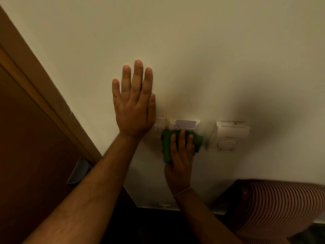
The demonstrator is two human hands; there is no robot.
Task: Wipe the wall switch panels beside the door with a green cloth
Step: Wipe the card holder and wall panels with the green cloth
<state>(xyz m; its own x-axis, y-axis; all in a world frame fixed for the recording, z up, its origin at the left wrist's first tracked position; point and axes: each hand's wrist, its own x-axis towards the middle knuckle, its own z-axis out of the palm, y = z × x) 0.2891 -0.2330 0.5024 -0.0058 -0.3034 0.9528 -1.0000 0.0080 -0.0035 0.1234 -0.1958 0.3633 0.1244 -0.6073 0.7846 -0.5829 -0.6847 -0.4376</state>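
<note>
Fig. — Head view, wall beside door.

Right hand [179, 155]: fingers spread over green cloth [181, 143], pressing it flat vs. wall; palm below cloth, thin band at wrist. Not a closed grip — cloth pinned under fingers, not bunched in fist.

Left hand [134, 101]: open, flat on wall [193, 50], fingers together pointing up, holding nothing; heel of hand overlapping left edge of switch panel [161, 124]. Hands apart, left one up-left of cloth.

Cloth: covering lower part of card holder [183, 125], touching it; upper-left corner at seam betw. switch panel and holder. Blurred at right edge.

Card holder: just right of switch panel, white, w/ pale card [185, 123] standing in top slot, just above cloth.

Thermostat [228, 136]: right of cloth, near but apart; white box, vent slots on top, round dial on face.

Door [26, 138]: well left of cloth, brown wood w/ lighter frame; metal handle [78, 171] down-left of cloth, partly hidden by left forearm.

Striped fabric [281, 205]: down-right of cloth, red-white stripes; what it belongs to unclear.
</note>
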